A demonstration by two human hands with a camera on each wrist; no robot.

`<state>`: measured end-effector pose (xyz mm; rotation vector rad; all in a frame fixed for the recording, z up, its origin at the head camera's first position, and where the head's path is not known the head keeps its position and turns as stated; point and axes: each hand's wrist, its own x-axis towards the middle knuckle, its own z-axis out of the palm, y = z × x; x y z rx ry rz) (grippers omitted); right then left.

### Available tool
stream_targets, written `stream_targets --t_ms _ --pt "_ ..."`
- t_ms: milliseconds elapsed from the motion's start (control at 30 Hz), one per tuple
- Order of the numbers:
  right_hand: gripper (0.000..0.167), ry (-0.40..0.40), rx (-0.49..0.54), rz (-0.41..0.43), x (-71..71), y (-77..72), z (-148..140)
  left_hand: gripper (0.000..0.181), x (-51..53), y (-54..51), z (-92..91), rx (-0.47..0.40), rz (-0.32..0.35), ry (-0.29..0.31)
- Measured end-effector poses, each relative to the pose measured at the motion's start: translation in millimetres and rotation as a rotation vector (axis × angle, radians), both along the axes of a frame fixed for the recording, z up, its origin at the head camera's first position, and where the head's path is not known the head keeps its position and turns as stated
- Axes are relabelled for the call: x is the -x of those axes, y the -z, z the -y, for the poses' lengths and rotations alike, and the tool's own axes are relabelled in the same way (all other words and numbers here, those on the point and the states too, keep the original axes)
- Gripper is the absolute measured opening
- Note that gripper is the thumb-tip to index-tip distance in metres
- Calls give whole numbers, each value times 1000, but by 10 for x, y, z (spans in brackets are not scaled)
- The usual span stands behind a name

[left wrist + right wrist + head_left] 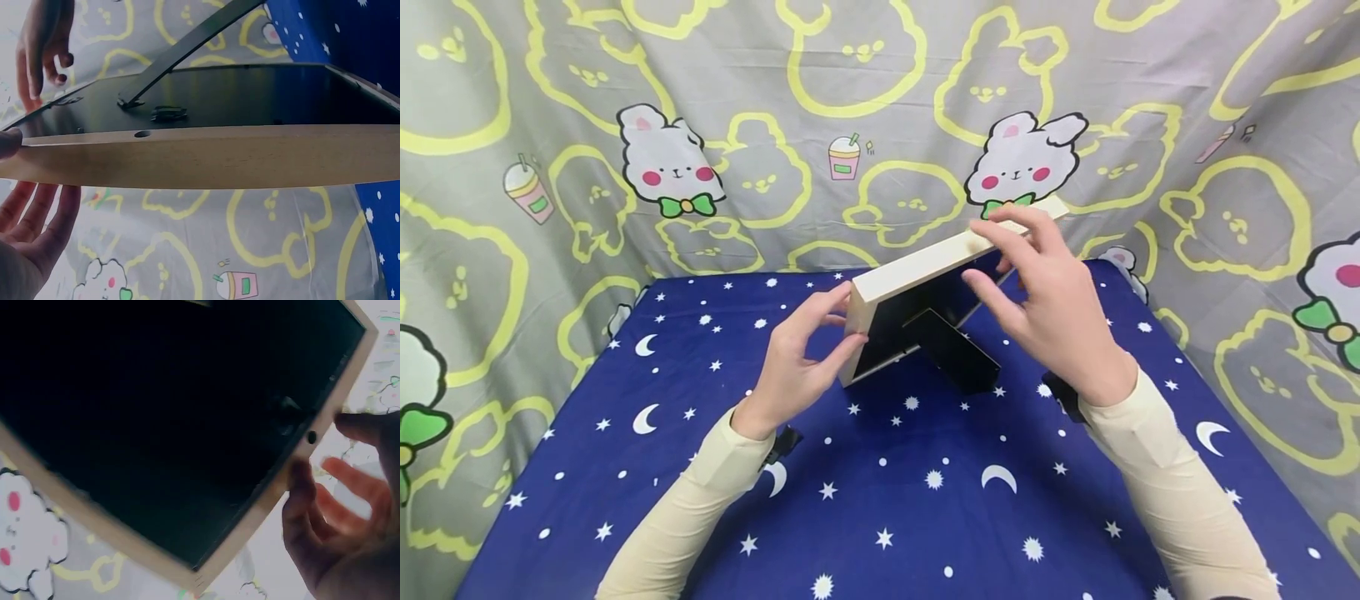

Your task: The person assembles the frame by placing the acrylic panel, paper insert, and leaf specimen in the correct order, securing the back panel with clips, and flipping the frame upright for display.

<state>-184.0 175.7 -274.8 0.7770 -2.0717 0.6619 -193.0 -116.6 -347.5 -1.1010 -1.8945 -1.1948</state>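
Observation:
A picture frame with a pale wooden rim and a black back is held tilted, back towards me. Its black stand leg sticks out from the backing. With thumb and fingers on opposite faces, my left hand pinches the left side of the rim; the left wrist view shows the thumb on the back edge. My right hand is at the upper rim, fingers spread, index finger over the top edge and thumb apart from it. Whether the right fingertips press the wood is unclear in the blurred right wrist view.
A dark blue cloth with white stars and moons covers the table below the frame. Behind and at both sides hangs a grey curtain with yellow outlines and rabbit faces. Dark wrist straps show under the sleeves.

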Motion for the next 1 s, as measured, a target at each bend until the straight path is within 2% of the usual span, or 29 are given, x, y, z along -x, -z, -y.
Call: stream_targets --t_ms 167,433,633,833,1000 --pt "50 -25 -179 36 12 -142 48 63 2 2 0 5 -8 9" --pt "44 -26 -280 33 28 -211 99 63 -6 -15 1 8 -13 13" --pt "39 -71 -283 92 67 -197 103 63 -48 -26 -46 -3 -27 34" --pt "36 -94 -236 250 141 -189 62 62 -117 -32 -167 -34 -13 40" --pt "38 -171 -190 370 223 -201 10 58 -154 -33 -271 -39 -42 3"
